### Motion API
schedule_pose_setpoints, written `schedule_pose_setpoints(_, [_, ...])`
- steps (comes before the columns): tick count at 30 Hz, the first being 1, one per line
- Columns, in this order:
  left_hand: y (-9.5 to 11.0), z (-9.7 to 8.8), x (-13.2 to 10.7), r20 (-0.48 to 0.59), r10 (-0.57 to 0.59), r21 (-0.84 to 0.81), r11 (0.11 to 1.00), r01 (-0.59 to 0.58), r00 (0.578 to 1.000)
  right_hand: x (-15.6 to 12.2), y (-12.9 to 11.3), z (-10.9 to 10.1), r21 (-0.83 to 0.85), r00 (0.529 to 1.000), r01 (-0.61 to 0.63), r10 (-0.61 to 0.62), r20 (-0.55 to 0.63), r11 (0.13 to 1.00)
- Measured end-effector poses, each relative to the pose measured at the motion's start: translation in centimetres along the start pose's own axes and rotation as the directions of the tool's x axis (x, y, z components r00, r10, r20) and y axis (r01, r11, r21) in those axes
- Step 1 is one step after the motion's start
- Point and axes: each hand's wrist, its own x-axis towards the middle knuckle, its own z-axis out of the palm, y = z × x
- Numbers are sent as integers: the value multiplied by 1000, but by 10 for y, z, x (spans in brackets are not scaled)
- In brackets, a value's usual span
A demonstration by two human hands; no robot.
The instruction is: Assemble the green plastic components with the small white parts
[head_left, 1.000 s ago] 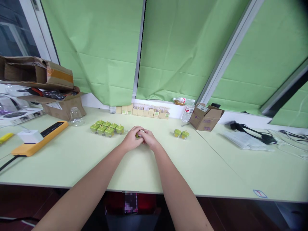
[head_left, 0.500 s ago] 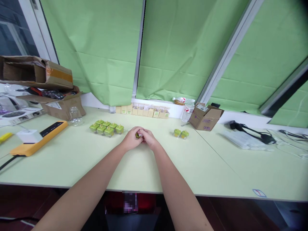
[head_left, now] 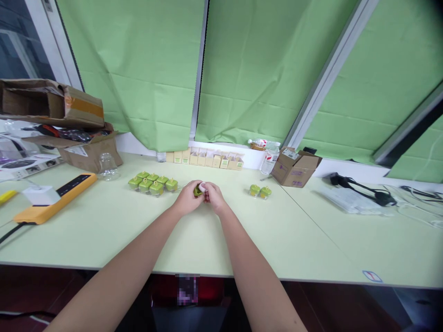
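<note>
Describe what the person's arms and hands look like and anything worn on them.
Both forearms are bare right up to the bottom edge of the picture, with no sleeves in view. The left hand and the right hand carry no gloves, and no watch, bracelet or ring shows on the wrists or fingers. One light, rounded fingernail shows where the two hands meet. No markings or cables are on either arm.

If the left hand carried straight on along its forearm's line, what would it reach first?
Probably the row of small beige cartons against the wall, beyond the small green piece the left hand pinches; depth is uncertain.
</note>
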Motion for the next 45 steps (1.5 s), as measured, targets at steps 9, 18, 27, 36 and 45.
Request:
schedule_pose_setpoints(9, [1,-1,-1,17,-32,-3,999,32,999,-4,-4,0,12,1000,-18,18,9,1000])
schedule_pose_setpoints(18, [0,-1,-1,22,-23,9,1000,23,999,-1,0,0,-17,1000,-15,16,18,1000])
schedule_pose_setpoints(27, [0,0,-1,20,-32,14,999,32,999,2,5,-1,-54,999,2,0,32,999])
schedule_pose_setpoints(36, [1,-1,-1,28,-25,15,1000,24,999,6,9,-3,-79,999,17,-14,38,997])
schedule_pose_setpoints(45, [0,-1,-1,32,-38,17,999,37,999,6,9,-2,-97,1000,13,-11,25,995])
